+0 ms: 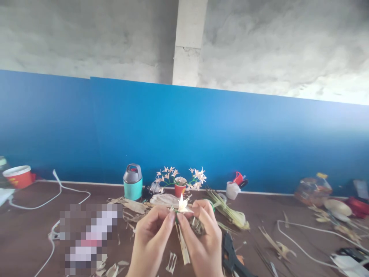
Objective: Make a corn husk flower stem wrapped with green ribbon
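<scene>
In the middle of the head view, my left hand and my right hand meet at a small cream artificial flower with pointed petals. Thumb and fingers of my left hand pinch at its base, where a bit of green shows. My right hand is also closed at the flower's base, from the other side; the exact grip is partly hidden by the fingers. Below the fingertips, a long dry husk strip lies on the brown table. Behind the hands, similar flowers on green stems stand around a red paper cup.
Around my hands lie dry husk pieces, a bundle of pale green stalks and a black glue gun. A teal flask and a white cup stand near the blue partition. White cable crosses the left side.
</scene>
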`<state>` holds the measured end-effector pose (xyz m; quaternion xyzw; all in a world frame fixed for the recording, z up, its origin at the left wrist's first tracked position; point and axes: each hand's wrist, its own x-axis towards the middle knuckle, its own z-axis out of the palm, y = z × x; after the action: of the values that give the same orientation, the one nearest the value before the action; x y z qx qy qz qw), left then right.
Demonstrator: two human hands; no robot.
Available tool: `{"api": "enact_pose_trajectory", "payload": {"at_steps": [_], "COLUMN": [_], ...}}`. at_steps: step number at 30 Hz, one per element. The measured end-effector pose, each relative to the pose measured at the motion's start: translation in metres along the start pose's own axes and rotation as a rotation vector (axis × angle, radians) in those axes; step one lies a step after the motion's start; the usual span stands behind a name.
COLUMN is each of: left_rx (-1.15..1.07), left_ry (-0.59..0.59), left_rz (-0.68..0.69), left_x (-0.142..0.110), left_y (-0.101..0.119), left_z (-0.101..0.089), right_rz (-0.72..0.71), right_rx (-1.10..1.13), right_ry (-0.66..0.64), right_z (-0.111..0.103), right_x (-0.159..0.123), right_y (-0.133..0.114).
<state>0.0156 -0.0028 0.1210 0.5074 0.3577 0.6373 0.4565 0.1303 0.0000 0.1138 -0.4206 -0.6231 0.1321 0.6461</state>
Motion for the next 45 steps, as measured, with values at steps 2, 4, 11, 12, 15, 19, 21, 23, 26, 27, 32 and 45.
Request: {"api": "enact_pose_trajectory", "payload": {"at_steps": [2, 4, 11, 12, 15, 19, 21, 23, 26, 27, 32, 45], "left_rx": [0.067, 0.122, 0.225, 0.231, 0.267, 0.312, 0.338, 0.356, 0.364, 0.363, 0.371, 0.36], "left_ry": [0.006, 0.021, 0.129, 0.147, 0.164, 0.17, 0.181, 0.188, 0.161, 0.143, 0.034, -0.233], "left_rz": [0.055, 0.099, 0.238, 0.267, 0.332, 0.391, 0.428, 0.457, 0.462, 0.457, 0.422, 0.267], "left_x": [-0.002, -0.004, -0.006, -0.006, -0.006, -0.008, -0.009, -0.01, -0.011, -0.011, -0.007, 0.003], "left_y": [0.001, 0.001, -0.003, -0.004, -0.005, -0.007, -0.007, -0.006, -0.004, -0.003, -0.002, 0.004], "left_z": [0.0, 0.0, 0.006, 0.007, 0.01, 0.011, 0.012, 0.014, 0.016, 0.016, 0.01, -0.013], "right_rz": [-0.027, -0.036, 0.05, 0.059, 0.11, 0.141, 0.12, 0.11, 0.124, 0.133, 0.196, 0.362], "right_rx": [-0.043, -0.056, 0.023, 0.031, 0.064, 0.114, 0.104, 0.088, 0.101, 0.11, 0.147, 0.324], "right_ry": [0.011, 0.046, 0.083, 0.083, 0.071, 0.025, 0.011, 0.013, 0.029, 0.036, 0.034, -0.206], "right_z": [0.0, 0.001, 0.007, 0.007, 0.007, 0.005, 0.004, 0.003, 0.003, 0.002, -0.002, -0.018], "right_x": [-0.002, -0.003, -0.006, -0.006, -0.006, -0.004, -0.004, -0.003, -0.002, -0.002, 0.002, 0.013], "right_y": [-0.003, -0.005, -0.009, -0.01, -0.011, -0.01, -0.008, -0.006, -0.005, -0.005, -0.004, -0.013]}}
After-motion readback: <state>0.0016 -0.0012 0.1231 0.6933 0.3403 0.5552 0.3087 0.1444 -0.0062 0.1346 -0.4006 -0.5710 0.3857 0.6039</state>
